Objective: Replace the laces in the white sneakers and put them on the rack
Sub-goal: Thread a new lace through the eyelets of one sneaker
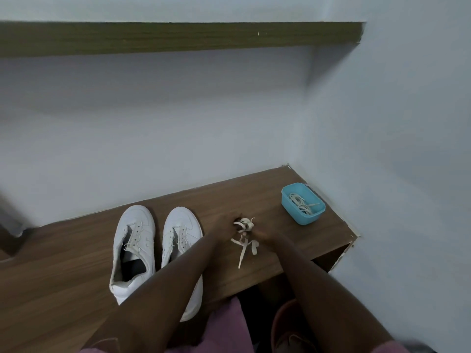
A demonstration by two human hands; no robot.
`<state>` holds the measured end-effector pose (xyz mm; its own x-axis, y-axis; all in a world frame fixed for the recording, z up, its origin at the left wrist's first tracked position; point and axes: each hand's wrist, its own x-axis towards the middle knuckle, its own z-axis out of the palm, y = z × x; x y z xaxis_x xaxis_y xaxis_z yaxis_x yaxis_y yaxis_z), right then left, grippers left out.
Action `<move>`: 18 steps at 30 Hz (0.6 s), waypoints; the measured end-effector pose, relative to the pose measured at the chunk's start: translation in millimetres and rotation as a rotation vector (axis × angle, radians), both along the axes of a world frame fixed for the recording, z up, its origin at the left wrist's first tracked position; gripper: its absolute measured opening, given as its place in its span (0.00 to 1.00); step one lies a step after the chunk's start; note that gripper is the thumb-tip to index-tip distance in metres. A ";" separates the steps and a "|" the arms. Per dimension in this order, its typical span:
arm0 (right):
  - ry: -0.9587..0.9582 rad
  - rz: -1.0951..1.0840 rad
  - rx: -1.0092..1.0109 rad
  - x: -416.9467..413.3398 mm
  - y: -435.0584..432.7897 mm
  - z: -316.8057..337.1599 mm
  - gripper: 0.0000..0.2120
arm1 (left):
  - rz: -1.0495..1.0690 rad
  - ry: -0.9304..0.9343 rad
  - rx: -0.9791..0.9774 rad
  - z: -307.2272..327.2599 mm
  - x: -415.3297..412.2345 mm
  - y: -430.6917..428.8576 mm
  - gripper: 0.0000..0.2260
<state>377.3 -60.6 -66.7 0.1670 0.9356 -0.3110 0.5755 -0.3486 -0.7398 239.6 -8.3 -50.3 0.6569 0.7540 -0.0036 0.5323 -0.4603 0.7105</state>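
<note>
Head view: both hands meet at a loose bunch of white laces on a wooden top, beside two unlaced white sneakers.

The left hand (pixel 224 226) has its fingers curled round the knotted bunch of laces (pixel 245 223), whose free ends trail toward the near edge. The right hand (pixel 263 238) touches the same bunch from the right, but it is too blurred to tell its grip. The left sneaker (pixel 133 240) and right sneaker (pixel 181 229) stand side by side just left of the hands, toes toward the wall (pixel 153 123), eyelets bare. Any marking on them is too blurred to read. A blue tub (pixel 300 217) at the far right of the wooden top (pixel 63 263) holds other laces (pixel 303 203). A wooden shelf (pixel 178 38) runs overhead.
</note>
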 end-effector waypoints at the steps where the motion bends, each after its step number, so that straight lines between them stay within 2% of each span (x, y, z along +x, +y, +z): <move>1: 0.086 -0.032 0.001 3.2 -3.5 2.3 0.08 | 0.003 -0.008 0.014 2.4 1.5 -3.1 0.07; 4: 0.239 -0.145 0.008 12.4 -15.2 13.5 0.10 | 0.078 -0.030 0.006 14.0 8.7 -16.6 0.07; 6: 0.357 -0.221 0.043 18.3 -24.2 20.7 0.09 | 0.116 -0.133 -0.234 18.5 16.5 -31.8 0.06; 8: 0.425 -0.279 0.051 25.7 -33.7 23.5 0.12 | 0.045 -0.200 -0.485 17.6 27.6 -52.4 0.06; 10: 0.422 -0.315 0.042 35.7 -43.1 19.2 0.13 | -0.026 -0.150 -0.524 12.2 42.6 -70.3 0.09; 13: 0.429 -0.440 0.033 59.4 -64.3 1.3 0.07 | -0.070 -0.066 -0.396 3.0 64.6 -92.0 0.11; 16: 0.560 -0.593 0.026 68.9 -96.4 -9.0 0.08 | -0.143 0.028 -0.593 -16.0 83.2 -116.3 0.05; 18: 0.611 -0.653 0.016 74.6 -117.8 -19.0 0.07 | -0.154 0.077 -0.705 -32.4 97.0 -133.6 0.04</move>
<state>451.9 -178.4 -85.7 0.4778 0.7169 -0.5077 -0.2300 -0.4557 -0.8599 336.6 -142.0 -82.7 0.7338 0.4544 -0.5050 0.5586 0.0195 0.8292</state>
